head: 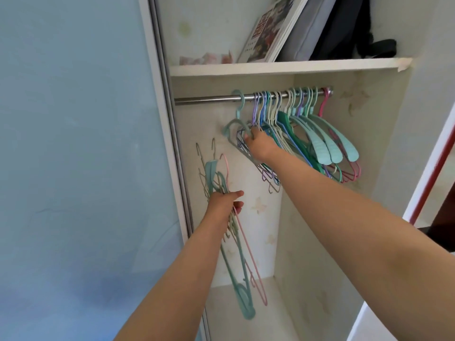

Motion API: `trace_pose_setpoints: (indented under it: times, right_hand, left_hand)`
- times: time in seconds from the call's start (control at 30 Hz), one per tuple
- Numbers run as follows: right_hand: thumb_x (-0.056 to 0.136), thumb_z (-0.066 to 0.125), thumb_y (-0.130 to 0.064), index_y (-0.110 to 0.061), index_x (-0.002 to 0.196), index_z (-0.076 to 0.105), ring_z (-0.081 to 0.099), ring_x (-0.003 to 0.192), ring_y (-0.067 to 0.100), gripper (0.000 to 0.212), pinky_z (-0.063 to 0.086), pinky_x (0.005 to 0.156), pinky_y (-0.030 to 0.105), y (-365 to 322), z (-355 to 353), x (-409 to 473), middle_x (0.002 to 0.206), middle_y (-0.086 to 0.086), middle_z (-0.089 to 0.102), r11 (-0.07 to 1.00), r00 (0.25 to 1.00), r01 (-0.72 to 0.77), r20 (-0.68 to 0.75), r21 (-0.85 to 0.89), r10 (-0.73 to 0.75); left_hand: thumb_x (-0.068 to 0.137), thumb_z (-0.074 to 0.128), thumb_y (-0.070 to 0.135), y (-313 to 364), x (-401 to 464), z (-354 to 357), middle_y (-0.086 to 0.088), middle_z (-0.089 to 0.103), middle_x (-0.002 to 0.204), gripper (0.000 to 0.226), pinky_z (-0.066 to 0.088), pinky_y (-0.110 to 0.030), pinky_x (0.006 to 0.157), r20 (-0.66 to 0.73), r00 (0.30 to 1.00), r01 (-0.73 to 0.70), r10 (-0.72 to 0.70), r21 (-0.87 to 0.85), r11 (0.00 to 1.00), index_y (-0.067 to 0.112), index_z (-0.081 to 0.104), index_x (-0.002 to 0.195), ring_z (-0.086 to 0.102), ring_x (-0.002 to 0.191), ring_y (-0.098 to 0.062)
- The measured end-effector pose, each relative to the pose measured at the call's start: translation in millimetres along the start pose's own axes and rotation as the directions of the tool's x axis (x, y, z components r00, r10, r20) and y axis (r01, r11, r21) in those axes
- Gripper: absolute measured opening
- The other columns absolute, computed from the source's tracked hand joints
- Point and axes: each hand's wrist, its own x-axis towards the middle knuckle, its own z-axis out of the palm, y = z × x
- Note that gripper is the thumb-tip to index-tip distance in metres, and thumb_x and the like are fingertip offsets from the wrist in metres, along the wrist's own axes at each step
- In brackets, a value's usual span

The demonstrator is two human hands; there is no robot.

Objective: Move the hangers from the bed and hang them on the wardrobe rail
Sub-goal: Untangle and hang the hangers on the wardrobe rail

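A steel wardrobe rail [206, 99] runs under a white shelf. Several coloured plastic hangers [322, 141] hang bunched on its right half. A teal hanger [234, 124] hooks over the rail left of the bunch, and my right hand [258, 143] grips its lower part together with neighbouring hangers. My left hand [225, 205] is lower and to the left. It grips a bundle of hangers [241, 274] in teal, pink and cream, hooks pointing up and bodies hanging down. The bed is out of view.
The white shelf [283, 67] above the rail carries a framed picture [270, 28], folded bags and dark items. A frosted blue sliding door [73, 156] stands at the left. The wardrobe floor [246, 316] lies below, and a red-edged opening [433, 168] is at the right.
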Motion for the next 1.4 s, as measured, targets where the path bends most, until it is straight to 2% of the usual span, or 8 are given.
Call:
trace_pose_setpoints:
  times: [0.27,0.47,0.53,0.63,0.77,0.9,1.07,1.4]
  right_hand:
    - [0.100,0.045,-0.026,-0.001,0.131,0.050,0.050,0.085,0.025,0.040,0.040,0.066,0.029,43.4,0.2,-12.4,0.104,0.015,0.053,0.958,0.978,-0.159,-0.093,0.238,0.185]
    - [0.093,0.055,-0.020,-0.009,0.129,0.045,0.052,0.107,0.022,0.039,0.041,0.097,0.031,72.0,34.5,-95.1,0.127,0.009,0.042,0.992,0.909,0.080,-0.416,0.094,-0.034]
    - [0.089,0.058,-0.047,-0.018,0.114,0.048,0.057,0.091,0.014,0.040,0.047,0.082,0.032,76.6,54.2,-131.9,0.113,0.001,0.052,0.991,0.963,0.016,-0.269,0.132,0.020]
    - [0.069,0.055,-0.079,-0.015,0.133,0.040,0.055,0.104,0.014,0.092,0.047,0.074,0.023,83.1,71.9,-173.9,0.127,-0.002,0.048,0.973,0.913,-0.217,0.369,0.074,0.176]
    - [0.087,0.062,-0.041,-0.012,0.118,0.051,0.063,0.092,0.016,0.044,0.059,0.070,0.029,103.6,79.5,-206.9,0.111,0.001,0.056,0.966,0.690,-0.210,0.678,-0.147,0.253]
    - [0.096,0.048,-0.028,-0.008,0.106,0.063,0.067,0.074,0.008,0.027,0.057,0.064,0.026,125.7,67.3,-220.3,0.097,0.001,0.070,0.932,0.697,-0.352,0.642,-0.082,0.320]
    - [0.097,0.044,-0.041,-0.030,0.070,0.060,0.058,0.062,0.016,0.034,0.045,0.063,0.029,152.0,47.1,-225.8,0.069,-0.003,0.059,0.975,0.968,-0.221,0.127,0.013,0.218]
    - [0.097,0.044,-0.019,-0.037,0.109,0.060,0.038,0.036,0.005,0.027,0.031,0.039,0.013,159.9,12.0,-202.2,0.038,-0.011,0.041,0.977,0.986,-0.159,-0.019,0.141,0.163]
  left_hand:
    - [0.088,0.065,0.006,8.5,-12.0,-7.0,-0.003,0.075,0.096,0.019,0.056,-0.023,0.059,0.150,0.988,-0.003,0.031,-0.184,0.983,0.008,0.053,0.101,0.073,0.082,-0.017]
    - [0.084,0.068,0.004,-6.8,-20.7,-17.6,-0.007,0.074,0.101,0.027,0.055,-0.021,0.063,0.263,0.964,0.060,0.027,-0.316,0.947,0.008,0.050,0.104,0.071,0.094,-0.020]
    - [0.074,0.076,0.008,-16.4,-25.4,-18.0,-0.008,0.073,0.102,0.036,0.055,-0.022,0.065,0.281,0.959,0.084,0.017,-0.343,0.936,0.005,0.057,0.104,0.071,0.092,-0.019]
    - [0.081,0.070,0.009,-37.1,-30.1,-17.2,-0.006,0.074,0.101,0.027,0.056,-0.022,0.063,0.282,0.960,0.101,0.005,-0.362,0.927,0.005,0.060,0.106,0.072,0.088,-0.017]
    - [0.094,0.056,0.008,-57.6,-30.9,-18.6,-0.007,0.075,0.100,0.010,0.056,-0.021,0.061,0.263,0.964,0.115,-0.030,-0.316,0.942,0.005,0.059,0.103,0.073,0.087,-0.018]
    - [0.093,0.057,0.006,-58.9,-25.8,-19.7,-0.009,0.075,0.094,0.019,0.057,-0.024,0.062,0.201,0.978,0.106,-0.056,-0.247,0.963,-0.002,0.055,0.110,0.073,0.083,-0.020]
    - [0.093,0.059,0.007,-42.5,-16.4,-10.2,-0.001,0.075,0.075,0.004,0.051,-0.018,0.049,0.124,0.990,0.096,-0.073,-0.199,0.975,0.006,0.056,0.090,0.070,0.061,-0.011]
    - [0.090,0.066,0.017,-44.8,-7.2,-25.5,-0.006,0.062,0.076,0.015,0.034,-0.017,0.034,-0.058,0.988,0.128,-0.146,-0.241,0.962,0.009,0.057,0.080,0.041,0.036,-0.006]
